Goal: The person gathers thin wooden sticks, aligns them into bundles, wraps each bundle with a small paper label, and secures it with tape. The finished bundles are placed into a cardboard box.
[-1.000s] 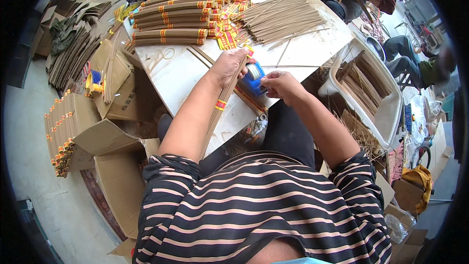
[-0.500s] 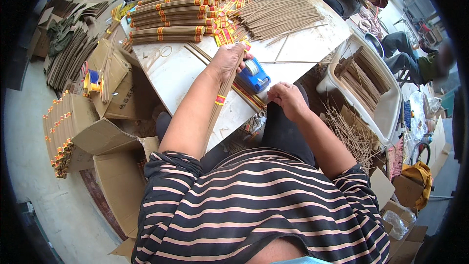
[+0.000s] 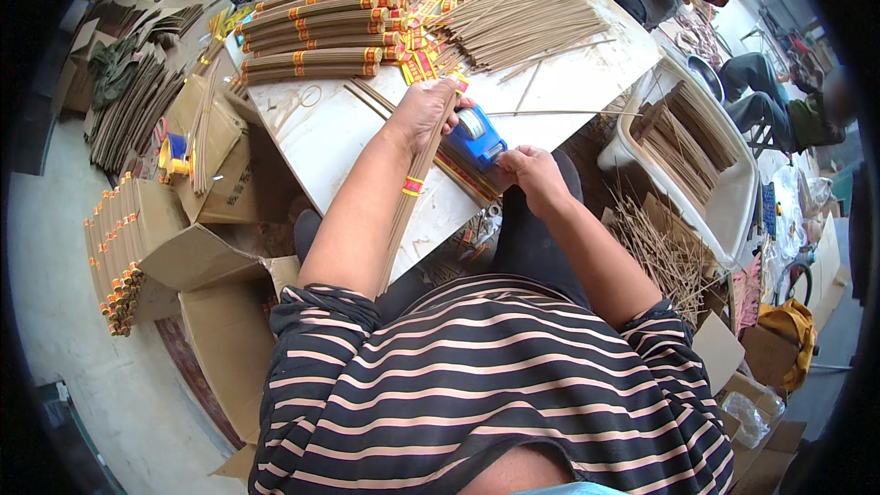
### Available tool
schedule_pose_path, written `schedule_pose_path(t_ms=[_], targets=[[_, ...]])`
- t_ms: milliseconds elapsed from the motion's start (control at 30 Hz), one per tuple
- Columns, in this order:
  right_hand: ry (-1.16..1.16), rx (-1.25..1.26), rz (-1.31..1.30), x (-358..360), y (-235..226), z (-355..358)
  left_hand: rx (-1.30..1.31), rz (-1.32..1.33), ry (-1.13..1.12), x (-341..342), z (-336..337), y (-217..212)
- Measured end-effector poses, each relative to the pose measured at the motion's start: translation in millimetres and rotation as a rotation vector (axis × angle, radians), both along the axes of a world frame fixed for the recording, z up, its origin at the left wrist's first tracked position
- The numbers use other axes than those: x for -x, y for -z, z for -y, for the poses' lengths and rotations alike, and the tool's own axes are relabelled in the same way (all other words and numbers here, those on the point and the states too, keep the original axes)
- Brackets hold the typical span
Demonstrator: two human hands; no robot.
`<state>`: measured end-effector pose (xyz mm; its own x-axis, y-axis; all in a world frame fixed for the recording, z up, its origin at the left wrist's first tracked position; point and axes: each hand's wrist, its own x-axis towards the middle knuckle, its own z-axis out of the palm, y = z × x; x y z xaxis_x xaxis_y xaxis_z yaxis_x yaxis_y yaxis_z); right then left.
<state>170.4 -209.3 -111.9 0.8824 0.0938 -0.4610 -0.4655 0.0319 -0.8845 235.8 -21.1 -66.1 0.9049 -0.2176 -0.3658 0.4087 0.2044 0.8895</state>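
My left hand (image 3: 427,116) is closed round a bundle of brown incense sticks (image 3: 414,171), which slants down along my forearm. Red and yellow paper bands wrap this bundle near its top and middle. Right beside that hand, a blue tape dispenser (image 3: 491,148) with a roll of clear tape stands at the table's near edge. The fingers of my right hand (image 3: 534,174) are pinched together at the dispenser's front end. Whatever lies between those fingertips is too small to make out. A few more sticks with a red and yellow strip (image 3: 465,181) lie under the dispenser.
Banded incense bundles (image 3: 316,27) are stacked on the white table (image 3: 302,137), beside loose sticks (image 3: 527,23) and paper labels (image 3: 421,64). A white tub of sticks (image 3: 742,220) stands to the right. Open cardboard boxes (image 3: 220,330) are at left. Other people sit beyond the table.
My right hand has moved slightly up and left to the front end of the tape dispenser, its fingers now pinched there. The left hand stays round the bundle.
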Motion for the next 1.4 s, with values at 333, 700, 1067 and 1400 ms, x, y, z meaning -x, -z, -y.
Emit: schedule_pose_path(t_ms=[333,700,1067,1400], targets=[[0.041,0.031,-0.037,-7,11,3,-0.109,0.013,0.016,-3,8,5],[0.013,0.117,0.072,-13,22,2,-0.057,0.041,0.046,-17,1,17],[-0.309,-0.237,0.33,36,-103,32,0.11,0.105,0.091,42,-19,-51],[-0.649,-0.229,0.594,60,-166,-12,0.16,0.099,0.089,163,-17,-121]])
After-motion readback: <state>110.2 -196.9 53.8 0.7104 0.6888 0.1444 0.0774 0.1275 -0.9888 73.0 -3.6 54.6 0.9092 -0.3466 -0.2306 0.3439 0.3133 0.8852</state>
